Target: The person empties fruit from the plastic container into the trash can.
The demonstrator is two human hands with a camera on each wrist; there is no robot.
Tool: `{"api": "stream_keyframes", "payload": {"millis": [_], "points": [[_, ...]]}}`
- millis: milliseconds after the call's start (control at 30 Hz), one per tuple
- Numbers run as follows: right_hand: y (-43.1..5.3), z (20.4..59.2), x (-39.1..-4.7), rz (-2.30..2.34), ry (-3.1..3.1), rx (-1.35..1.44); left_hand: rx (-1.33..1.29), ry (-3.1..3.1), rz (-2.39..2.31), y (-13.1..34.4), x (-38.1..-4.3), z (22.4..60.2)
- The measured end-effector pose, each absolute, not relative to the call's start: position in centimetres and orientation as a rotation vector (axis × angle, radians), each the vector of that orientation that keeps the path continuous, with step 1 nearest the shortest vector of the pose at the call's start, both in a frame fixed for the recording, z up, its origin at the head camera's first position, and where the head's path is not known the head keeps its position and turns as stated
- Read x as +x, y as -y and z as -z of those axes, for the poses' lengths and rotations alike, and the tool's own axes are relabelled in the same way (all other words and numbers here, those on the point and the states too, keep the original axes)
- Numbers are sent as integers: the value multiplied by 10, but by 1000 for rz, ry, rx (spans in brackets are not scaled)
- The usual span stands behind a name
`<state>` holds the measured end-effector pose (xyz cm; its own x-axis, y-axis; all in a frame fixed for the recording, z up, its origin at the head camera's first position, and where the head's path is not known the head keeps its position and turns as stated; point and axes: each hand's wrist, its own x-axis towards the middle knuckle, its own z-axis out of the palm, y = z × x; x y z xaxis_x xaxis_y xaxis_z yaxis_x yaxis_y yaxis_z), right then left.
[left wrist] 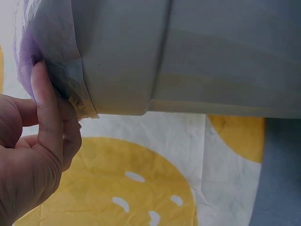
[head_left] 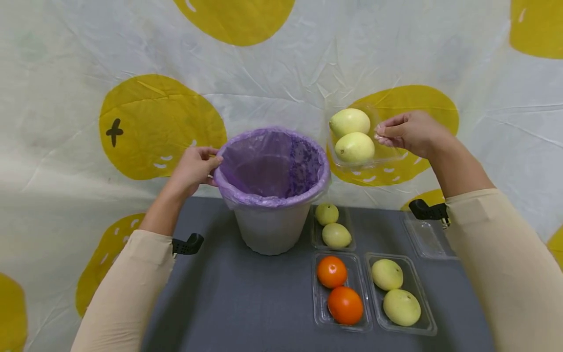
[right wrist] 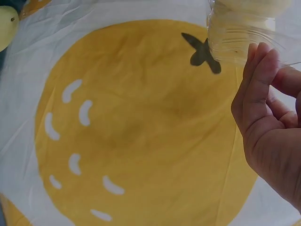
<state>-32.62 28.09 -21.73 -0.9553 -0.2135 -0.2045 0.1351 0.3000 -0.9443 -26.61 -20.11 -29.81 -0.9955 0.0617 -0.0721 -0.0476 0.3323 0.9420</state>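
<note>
A trash bin (head_left: 272, 230) stands on the table, lined with a purple plastic bag (head_left: 274, 201) folded over its rim. My left hand (head_left: 193, 168) grips that rim at the left, the thumb on top and fingers against the outside; the left wrist view shows fingers (left wrist: 47, 108) on the folded bag. To the right of the bin, my right hand (head_left: 413, 132) pinches the edge of a clear plastic tray (head_left: 387, 154) in the air. Two pale yellow oval fruits (head_left: 355, 147) lie in it, at the side towards the bin. Only part of this tray (right wrist: 228, 47) shows in the right wrist view.
Beside the bin sits a clear tray with two pale fruits (head_left: 336, 236). Nearer are a tray with two orange-red round fruits (head_left: 345, 305) and another with two pale green fruits (head_left: 401, 307). An unfilled clear tray (head_left: 426, 239) lies at right. A patterned cloth (head_left: 272, 78) hangs behind.
</note>
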Motion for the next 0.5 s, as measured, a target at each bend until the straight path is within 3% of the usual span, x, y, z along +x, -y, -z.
{"api": "stream_keyframes", "payload": {"millis": [500], "points": [[-235,193,-335,1693,-2282,-96,41,-2486,-1732,195,-269,303]]}}
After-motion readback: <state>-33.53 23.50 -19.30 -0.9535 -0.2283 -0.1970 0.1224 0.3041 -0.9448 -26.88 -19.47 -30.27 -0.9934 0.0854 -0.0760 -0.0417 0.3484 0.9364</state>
